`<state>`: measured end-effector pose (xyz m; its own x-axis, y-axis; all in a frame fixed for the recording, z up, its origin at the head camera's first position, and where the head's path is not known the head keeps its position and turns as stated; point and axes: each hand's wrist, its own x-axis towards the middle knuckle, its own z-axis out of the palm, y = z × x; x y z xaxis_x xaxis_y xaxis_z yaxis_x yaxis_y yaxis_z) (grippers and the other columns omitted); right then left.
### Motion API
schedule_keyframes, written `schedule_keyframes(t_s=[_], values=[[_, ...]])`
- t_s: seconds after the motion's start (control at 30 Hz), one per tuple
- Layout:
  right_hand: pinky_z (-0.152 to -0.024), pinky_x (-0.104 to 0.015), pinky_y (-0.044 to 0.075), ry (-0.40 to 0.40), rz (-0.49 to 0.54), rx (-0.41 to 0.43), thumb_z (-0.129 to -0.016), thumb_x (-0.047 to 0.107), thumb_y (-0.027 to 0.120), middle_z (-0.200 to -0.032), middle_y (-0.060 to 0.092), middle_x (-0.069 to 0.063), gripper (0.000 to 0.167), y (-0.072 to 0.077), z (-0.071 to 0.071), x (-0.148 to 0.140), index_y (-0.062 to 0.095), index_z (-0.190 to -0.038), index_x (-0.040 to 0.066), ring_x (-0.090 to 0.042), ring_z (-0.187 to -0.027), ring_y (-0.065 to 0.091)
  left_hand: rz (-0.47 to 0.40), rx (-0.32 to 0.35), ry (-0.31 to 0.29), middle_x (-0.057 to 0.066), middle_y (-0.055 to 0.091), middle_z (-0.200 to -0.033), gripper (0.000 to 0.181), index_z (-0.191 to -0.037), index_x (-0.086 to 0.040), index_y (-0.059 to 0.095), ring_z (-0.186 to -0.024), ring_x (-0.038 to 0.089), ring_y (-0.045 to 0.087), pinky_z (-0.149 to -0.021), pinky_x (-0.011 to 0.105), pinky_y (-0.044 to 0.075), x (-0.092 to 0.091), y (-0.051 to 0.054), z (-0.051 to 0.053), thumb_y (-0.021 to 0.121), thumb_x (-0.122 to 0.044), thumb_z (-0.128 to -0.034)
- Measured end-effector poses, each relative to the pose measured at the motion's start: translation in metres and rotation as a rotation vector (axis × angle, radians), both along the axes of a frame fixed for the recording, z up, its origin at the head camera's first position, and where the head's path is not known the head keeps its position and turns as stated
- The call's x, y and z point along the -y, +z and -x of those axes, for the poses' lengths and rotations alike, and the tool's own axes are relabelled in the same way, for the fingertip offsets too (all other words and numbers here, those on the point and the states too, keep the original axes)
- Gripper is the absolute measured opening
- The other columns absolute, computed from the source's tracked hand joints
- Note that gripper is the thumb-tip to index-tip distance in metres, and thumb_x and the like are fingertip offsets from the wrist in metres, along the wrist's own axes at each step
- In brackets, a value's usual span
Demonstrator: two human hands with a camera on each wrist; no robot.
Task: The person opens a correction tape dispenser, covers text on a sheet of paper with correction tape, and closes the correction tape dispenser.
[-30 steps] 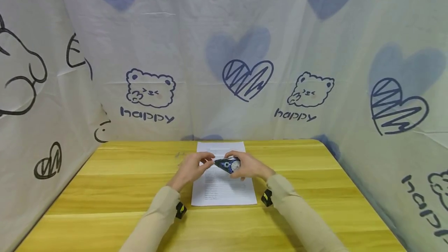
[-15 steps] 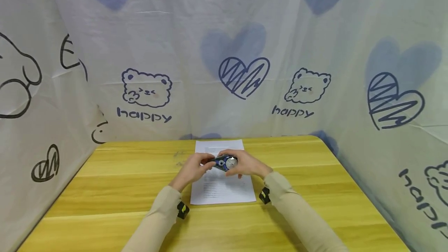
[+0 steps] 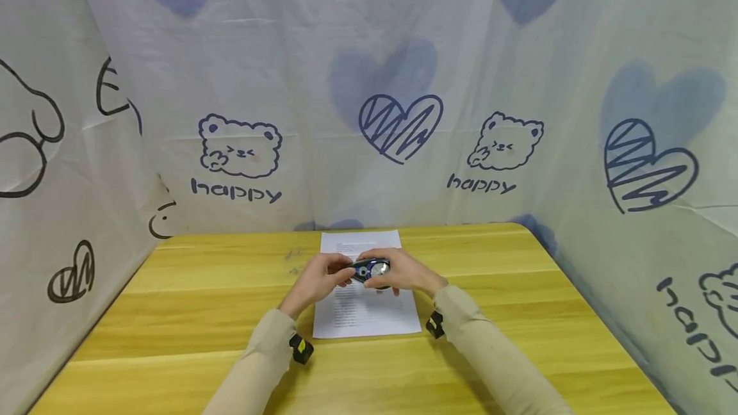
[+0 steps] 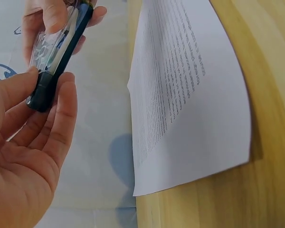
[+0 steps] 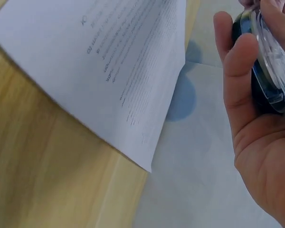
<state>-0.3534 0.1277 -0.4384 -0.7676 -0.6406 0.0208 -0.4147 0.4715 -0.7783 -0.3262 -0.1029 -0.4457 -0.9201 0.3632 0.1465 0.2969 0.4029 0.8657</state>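
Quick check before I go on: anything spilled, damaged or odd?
Faint grey marks on the wooden table, left of the printed sheet near the left hand, look odd: they break the wood grain. Scuffs or ink, I can't tell. No spill shows, nor visible damage on the dark device the right hand holds.

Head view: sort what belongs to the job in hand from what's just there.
In the job:
correction tape dispenser, held by left hand and right hand
printed sheet beneath, probably

Just there:
wood-grain table
patterned backdrop cloth
black wrist-worn devices
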Motion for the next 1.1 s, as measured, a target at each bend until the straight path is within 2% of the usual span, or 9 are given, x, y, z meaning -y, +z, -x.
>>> schedule_keyframes(t_s=[0.2, 0.33, 0.43, 0.57, 0.7, 0.83, 0.97, 1.1], values=[[-0.057, -0.060, 0.054, 0.027, 0.019, 0.070, -0.087, 0.030, 0.075, -0.112, 0.066, -0.004, 0.051, 0.001, -0.001, -0.001, 0.057, -0.134, 0.037, -0.040, -0.077, 0.071, -0.034, -0.001, -0.030, 0.016, 0.074, -0.096, 0.026, -0.118, -0.003, 0.069, -0.089, 0.040, 0.069, -0.080, 0.051, 0.056, 0.002, -0.001, -0.002, 0.064, -0.015, -0.0959], [-0.058, -0.062, 0.052, 0.055, 0.027, 0.108, -0.088, 0.028, 0.075, -0.108, 0.068, -0.007, 0.049, 0.002, -0.001, -0.004, 0.058, -0.133, 0.035, -0.042, -0.079, 0.070, -0.054, 0.011, -0.075, 0.019, 0.073, -0.097, 0.025, -0.117, -0.001, 0.070, -0.090, 0.043, 0.068, -0.080, 0.051, 0.056, 0.004, -0.002, -0.003, 0.063, -0.013, -0.0957], [-0.059, -0.063, 0.052, 0.071, 0.023, 0.123, -0.088, 0.026, 0.075, -0.106, 0.068, -0.006, 0.047, 0.002, -0.001, -0.006, 0.059, -0.132, 0.035, -0.043, -0.080, 0.070, -0.033, -0.007, -0.109, 0.021, 0.073, -0.097, 0.026, -0.117, 0.001, 0.070, -0.089, 0.042, 0.069, -0.079, 0.050, 0.056, 0.004, -0.004, -0.002, 0.064, -0.013, -0.0956], [-0.059, -0.063, 0.052, 0.081, 0.021, 0.127, -0.088, 0.026, 0.074, -0.110, 0.067, -0.002, 0.046, 0.002, -0.002, -0.007, 0.059, -0.130, 0.037, -0.043, -0.081, 0.070, -0.021, -0.013, -0.124, 0.023, 0.072, -0.098, 0.026, -0.117, 0.000, 0.070, -0.087, 0.040, 0.069, -0.079, 0.051, 0.056, 0.004, -0.005, -0.002, 0.063, -0.012, -0.0956], [-0.059, -0.061, 0.053, 0.084, 0.030, 0.123, -0.089, 0.027, 0.073, -0.112, 0.068, -0.002, 0.048, 0.001, 0.000, -0.008, 0.057, -0.133, 0.037, -0.042, -0.080, 0.070, -0.042, 0.007, -0.102, 0.021, 0.072, -0.098, 0.023, -0.116, -0.001, 0.070, -0.090, 0.041, 0.068, -0.082, 0.054, 0.055, 0.004, -0.006, -0.001, 0.062, -0.011, -0.0962], [-0.058, -0.060, 0.053, 0.090, 0.039, 0.108, -0.090, 0.027, 0.072, -0.118, 0.064, -0.006, 0.050, -0.001, 0.003, -0.010, 0.055, -0.137, 0.030, -0.042, -0.081, 0.070, -0.033, -0.015, -0.068, 0.018, 0.071, -0.097, 0.021, -0.114, -0.003, 0.070, -0.091, 0.043, 0.067, -0.081, 0.054, 0.054, 0.004, -0.006, 0.000, 0.062, -0.011, -0.0966], [-0.056, -0.057, 0.054, 0.065, 0.040, 0.067, -0.091, 0.026, 0.071, -0.121, 0.060, -0.009, 0.051, -0.001, 0.008, -0.015, 0.054, -0.139, 0.024, -0.040, -0.084, 0.070, -0.025, -0.022, -0.005, 0.021, 0.069, -0.102, 0.024, -0.117, -0.001, 0.067, -0.092, 0.040, 0.066, -0.081, 0.052, 0.054, 0.008, -0.007, 0.000, 0.062, -0.013, -0.0964], [-0.056, -0.056, 0.054, 0.010, 0.019, 0.028, -0.093, 0.021, 0.069, -0.113, 0.060, -0.013, 0.050, -0.001, 0.012, -0.020, 0.053, -0.140, 0.026, -0.040, -0.084, 0.068, -0.011, -0.025, 0.063, 0.017, 0.070, -0.103, 0.025, -0.117, -0.003, 0.067, -0.093, 0.036, 0.067, -0.078, 0.045, 0.056, 0.013, -0.007, 0.001, 0.065, -0.016, -0.0952]])
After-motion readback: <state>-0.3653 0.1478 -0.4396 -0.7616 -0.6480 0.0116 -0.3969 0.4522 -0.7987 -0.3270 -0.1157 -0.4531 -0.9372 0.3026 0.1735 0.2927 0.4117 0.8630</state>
